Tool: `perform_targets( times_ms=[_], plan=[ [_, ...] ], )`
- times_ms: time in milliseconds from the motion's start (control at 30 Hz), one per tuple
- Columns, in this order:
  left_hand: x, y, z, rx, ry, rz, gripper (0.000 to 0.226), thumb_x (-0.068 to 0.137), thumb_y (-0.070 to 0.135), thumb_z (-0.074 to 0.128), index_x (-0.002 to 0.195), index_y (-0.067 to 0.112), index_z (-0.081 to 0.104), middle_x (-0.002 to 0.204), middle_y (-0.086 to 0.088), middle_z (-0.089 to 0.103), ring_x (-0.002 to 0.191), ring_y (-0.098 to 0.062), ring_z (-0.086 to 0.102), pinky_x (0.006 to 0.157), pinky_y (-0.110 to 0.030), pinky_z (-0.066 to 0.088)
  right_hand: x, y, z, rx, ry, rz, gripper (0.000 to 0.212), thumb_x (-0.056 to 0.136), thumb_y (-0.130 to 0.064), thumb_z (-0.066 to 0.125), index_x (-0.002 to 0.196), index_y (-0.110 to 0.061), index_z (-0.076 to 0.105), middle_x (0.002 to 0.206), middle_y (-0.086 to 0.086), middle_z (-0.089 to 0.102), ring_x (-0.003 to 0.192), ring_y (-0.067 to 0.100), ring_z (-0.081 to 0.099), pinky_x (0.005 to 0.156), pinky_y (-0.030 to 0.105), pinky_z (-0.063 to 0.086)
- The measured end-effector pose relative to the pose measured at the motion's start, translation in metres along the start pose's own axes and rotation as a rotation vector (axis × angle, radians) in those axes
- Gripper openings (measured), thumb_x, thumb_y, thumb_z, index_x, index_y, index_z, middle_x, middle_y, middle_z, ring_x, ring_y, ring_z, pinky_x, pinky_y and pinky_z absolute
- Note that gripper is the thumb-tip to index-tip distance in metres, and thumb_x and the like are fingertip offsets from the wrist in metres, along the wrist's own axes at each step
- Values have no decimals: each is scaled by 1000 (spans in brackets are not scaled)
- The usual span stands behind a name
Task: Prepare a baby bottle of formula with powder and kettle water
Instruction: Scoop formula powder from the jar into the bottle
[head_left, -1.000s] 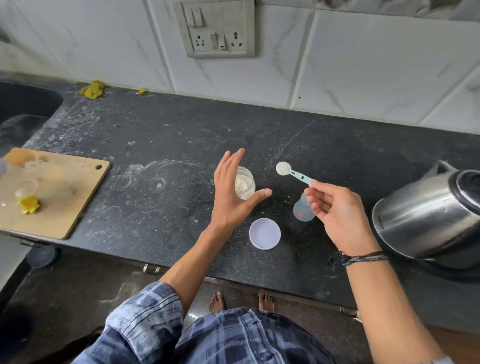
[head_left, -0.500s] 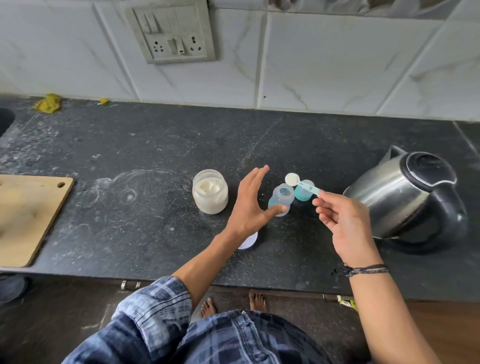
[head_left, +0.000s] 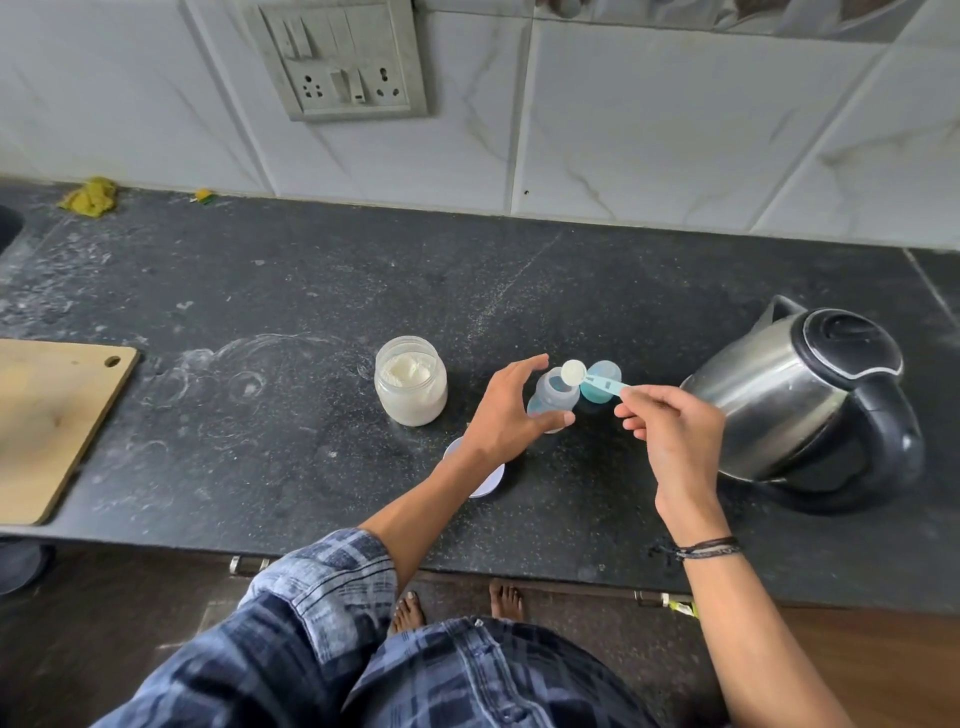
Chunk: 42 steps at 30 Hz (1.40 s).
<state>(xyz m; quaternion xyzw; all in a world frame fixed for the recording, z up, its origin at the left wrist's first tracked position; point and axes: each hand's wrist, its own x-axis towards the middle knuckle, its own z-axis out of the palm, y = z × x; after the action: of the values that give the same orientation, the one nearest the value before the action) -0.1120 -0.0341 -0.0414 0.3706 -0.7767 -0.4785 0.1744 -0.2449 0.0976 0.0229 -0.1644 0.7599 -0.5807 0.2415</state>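
Scoop of white powder, pinched in the curled fingers of the right hand, sits over the open baby bottle midway between the tabletop's front and back edges. The left hand spreads loose, open fingers around the bottle.

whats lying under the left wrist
A round white lid lies flat on the counter there. Only its edges show on either side; the left wrist covers its middle.

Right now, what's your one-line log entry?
right hand pinches teal plastic scoop over clear baby bottle | left hand straight-fingered around bottle
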Motion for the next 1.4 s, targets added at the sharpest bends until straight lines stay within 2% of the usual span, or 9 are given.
perform_targets(
  times_ms=[133, 333, 533, 667, 933, 1400],
  plan=[
    [5, 0, 4, 0, 15, 4, 74, 85, 33, 85, 149, 18, 51, 151, 2, 53, 141, -16, 42, 117, -33, 32, 1, 7, 3, -115, 12, -126, 7, 93, -13, 74, 88, -17, 78, 72, -7, 76, 68, 7, 69, 74, 30, 56],
    [7, -2, 8, -10, 43, 22, 63, 84, 30, 86, 141, 19, 60, 140, 3, 61, 124, -6, 47, 107, -29, 37, -3, 13, 6, -336, 64, -433, 6, 94, -16, 75, 90, -12, 76, 78, -8, 73, 71, 4, 66, 69, 28, 54],
    [10, -7, 10, -24, 50, 4, 63, 82, 33, 87, 138, 21, 61, 137, 6, 63, 127, -9, 50, 108, -28, 39, -2, 28, 7, -591, 89, -853, 5, 93, -9, 75, 90, -7, 71, 79, 5, 71, 67, 26, 62, 61, 42, 53],
    [11, -8, 10, -25, 53, 12, 60, 82, 33, 88, 135, 22, 63, 135, 8, 63, 125, -8, 51, 106, -27, 39, 0, 38, 7, -725, 88, -1004, 6, 97, -12, 70, 93, -7, 71, 79, 6, 69, 64, 29, 58, 59, 47, 51],
    [12, -10, 10, -33, 52, 9, 59, 81, 33, 89, 133, 24, 64, 134, 9, 64, 125, -9, 52, 108, -32, 42, -2, 39, 6, -799, 89, -1124, 8, 99, -10, 69, 93, -6, 73, 76, 6, 67, 61, 27, 56, 56, 45, 50],
    [12, -10, 9, -24, 48, 0, 61, 80, 35, 90, 134, 24, 64, 136, 9, 64, 126, -9, 51, 109, -35, 43, -2, 40, 3, -833, 69, -1151, 16, 103, -12, 66, 91, -5, 74, 74, 4, 65, 60, 25, 51, 54, 43, 45]
  ],
)
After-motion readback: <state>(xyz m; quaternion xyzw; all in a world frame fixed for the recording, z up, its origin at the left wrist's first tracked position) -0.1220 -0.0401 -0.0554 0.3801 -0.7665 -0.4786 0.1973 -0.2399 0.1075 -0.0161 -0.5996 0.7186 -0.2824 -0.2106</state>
